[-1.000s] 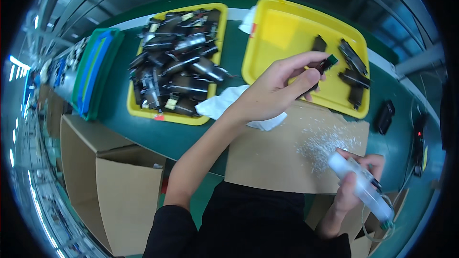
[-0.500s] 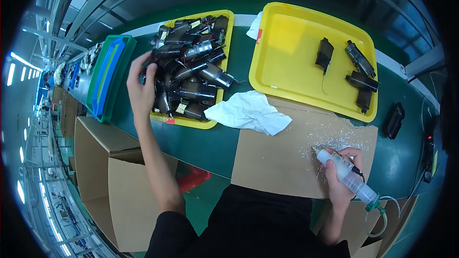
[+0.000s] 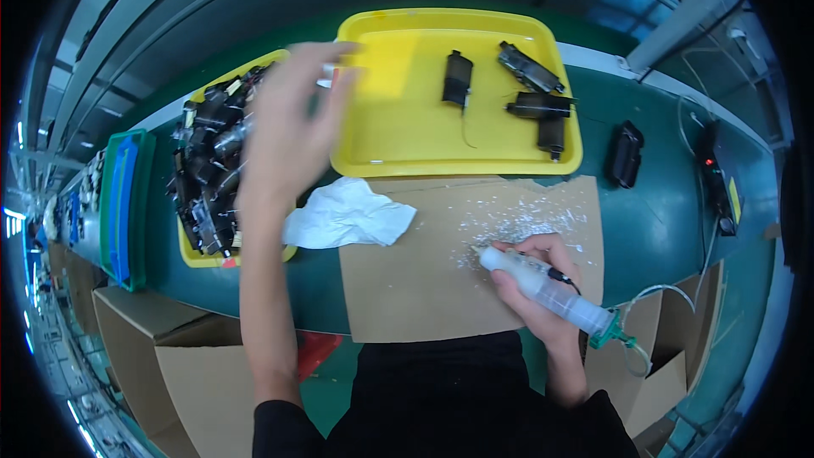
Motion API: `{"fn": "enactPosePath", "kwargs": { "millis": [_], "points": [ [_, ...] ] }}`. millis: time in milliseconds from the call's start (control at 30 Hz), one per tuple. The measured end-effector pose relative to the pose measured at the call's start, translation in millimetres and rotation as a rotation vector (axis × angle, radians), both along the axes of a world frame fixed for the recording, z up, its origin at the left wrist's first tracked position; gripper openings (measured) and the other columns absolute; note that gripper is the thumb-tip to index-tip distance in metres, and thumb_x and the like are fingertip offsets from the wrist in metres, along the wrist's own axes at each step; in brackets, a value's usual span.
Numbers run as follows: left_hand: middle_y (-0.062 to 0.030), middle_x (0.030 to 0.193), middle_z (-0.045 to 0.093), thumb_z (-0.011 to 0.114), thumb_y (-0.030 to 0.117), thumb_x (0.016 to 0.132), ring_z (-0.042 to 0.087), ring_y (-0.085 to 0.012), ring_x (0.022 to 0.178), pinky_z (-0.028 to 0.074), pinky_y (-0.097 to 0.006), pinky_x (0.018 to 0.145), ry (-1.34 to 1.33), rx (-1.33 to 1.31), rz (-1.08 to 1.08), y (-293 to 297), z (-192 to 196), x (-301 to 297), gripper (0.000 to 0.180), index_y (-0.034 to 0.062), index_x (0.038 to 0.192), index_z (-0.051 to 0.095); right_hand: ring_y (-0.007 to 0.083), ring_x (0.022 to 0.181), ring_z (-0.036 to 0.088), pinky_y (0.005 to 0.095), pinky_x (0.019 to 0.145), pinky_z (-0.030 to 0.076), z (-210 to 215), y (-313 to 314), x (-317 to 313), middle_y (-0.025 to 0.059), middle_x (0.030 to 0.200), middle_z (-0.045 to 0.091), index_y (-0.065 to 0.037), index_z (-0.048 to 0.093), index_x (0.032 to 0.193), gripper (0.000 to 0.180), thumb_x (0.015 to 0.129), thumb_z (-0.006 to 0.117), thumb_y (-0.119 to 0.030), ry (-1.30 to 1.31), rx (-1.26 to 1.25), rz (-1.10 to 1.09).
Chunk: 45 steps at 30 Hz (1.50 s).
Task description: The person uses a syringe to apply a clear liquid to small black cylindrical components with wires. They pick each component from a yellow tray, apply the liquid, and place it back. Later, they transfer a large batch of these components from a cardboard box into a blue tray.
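- Green table (image 3: 670, 220) spans the view; open cardboard box (image 3: 203, 382) stands at lower left, green bin (image 3: 142, 203) at the table's left end.
- Left tray (image 3: 203, 261), yellow: heaped with black parts (image 3: 203, 144), partly hidden by left hand and forearm.
- Right tray (image 3: 398, 127), also yellow: one part (image 3: 458, 79) lies alone, its thin wire trailing; three others are grouped near the right side.
- Left hand (image 3: 292, 119): motion-blurred, between the trays in view; grip open, thumb and fingers apart. Contact cannot be told.
- Right hand (image 3: 547, 322): grip closed around syringe (image 3: 551, 293), tilted over the cardboard (image 3: 424, 293), tip toward upper left; thin tube (image 3: 657, 288) at rear.
- White bits (image 3: 530, 220) scattered on cardboard near the tip.
- White cloth (image 3: 352, 216) overlaps cardboard's left edge.
- Black case (image 3: 626, 155) on table, right of cardboard.
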<state>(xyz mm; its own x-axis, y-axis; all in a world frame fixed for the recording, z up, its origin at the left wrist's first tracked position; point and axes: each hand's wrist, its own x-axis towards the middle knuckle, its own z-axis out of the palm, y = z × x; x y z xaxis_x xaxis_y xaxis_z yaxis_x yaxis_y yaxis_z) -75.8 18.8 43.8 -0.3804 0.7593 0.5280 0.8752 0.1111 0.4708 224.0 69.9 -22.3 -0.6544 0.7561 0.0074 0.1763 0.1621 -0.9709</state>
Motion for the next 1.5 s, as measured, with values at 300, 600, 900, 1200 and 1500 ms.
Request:
{"fn": "enactPosePath", "kwargs": {
  "millis": [300, 600, 900, 1200, 1500],
  "points": [
    [-0.0184, 0.104, 0.063, 0.07, 0.031, 0.08, 0.064, -0.0256, 0.091, 0.049, -0.038, 0.083, -0.155, -0.491, 0.059, 134.3, -71.5, 22.8, 0.056, 0.0013, 0.125, 0.054, 0.0141, 0.078, 0.066, 0.0245, 0.068, 0.052, 2.0, 0.1, 10.3, 0.0086, 0.088, 0.067, -0.003, 0.059, 0.095, 0.043, 0.067, 0.086, -0.018, 0.029, 0.162, 0.036],
    [-0.0132, 0.107, 0.058, 0.068, 0.019, 0.085, 0.062, -0.0193, 0.091, 0.048, -0.032, 0.085, -1.164, 0.209, -0.234, 44.6, -38.2, 10.4, 0.054, 0.0013, 0.131, 0.044, 0.0114, 0.07, 0.062, 0.0233, 0.063, 0.049, 1.2, 9.8, 13.0, 0.0057, 0.078, 0.065, -0.002, 0.058, 0.092, 0.053, 0.059, 0.091, -0.027, 0.01, 0.201, -0.059],
    [-0.0127, 0.1, 0.059, 0.039, 0.024, 0.098, 0.058, -0.022, 0.091, 0.044, -0.034, 0.082, -1.719, 0.254, -0.54, 4.7, -48.0, 48.2, 0.046, 0.0033, 0.139, 0.036, 0.0092, 0.066, 0.058, 0.0208, 0.062, 0.045, 17.1, 14.8, 11.2, 0.0052, 0.075, 0.062, 0.0, 0.055, 0.089, 0.044, 0.068, 0.084, -0.025, 0.089, 0.356, -0.237],
    [-0.0111, 0.097, 0.055, 0.025, 0.043, 0.101, 0.056, -0.0207, 0.081, 0.044, -0.032, 0.066, -1.682, 0.132, -0.789, 6.3, -53.2, 72.0, 0.059, -0.0041, 0.136, 0.033, 0.0049, 0.055, 0.04, 0.0188, 0.053, 0.031, 60.7, 13.1, -7.2, 0.0029, 0.067, 0.048, 0.001, 0.042, 0.089, 0.047, 0.073, 0.072, -0.032, 0.292, 0.37, -0.365],
    [-0.0229, 0.096, 0.059, 0.07, 0.037, 0.079, 0.059, -0.0213, 0.073, 0.044, -0.028, 0.052, -1.757, 0.013, -1.033, -8.3, -59.7, 79.2, 0.065, -0.0067, 0.12, 0.048, 0.0095, 0.055, 0.041, 0.0234, 0.052, 0.034, 86.6, -6.2, -28.3, 0.004, 0.073, 0.037, 0.001, 0.039, 0.078, 0.051, 0.069, 0.067, -0.041, 0.215, 0.359, -0.424]
  ]
}}
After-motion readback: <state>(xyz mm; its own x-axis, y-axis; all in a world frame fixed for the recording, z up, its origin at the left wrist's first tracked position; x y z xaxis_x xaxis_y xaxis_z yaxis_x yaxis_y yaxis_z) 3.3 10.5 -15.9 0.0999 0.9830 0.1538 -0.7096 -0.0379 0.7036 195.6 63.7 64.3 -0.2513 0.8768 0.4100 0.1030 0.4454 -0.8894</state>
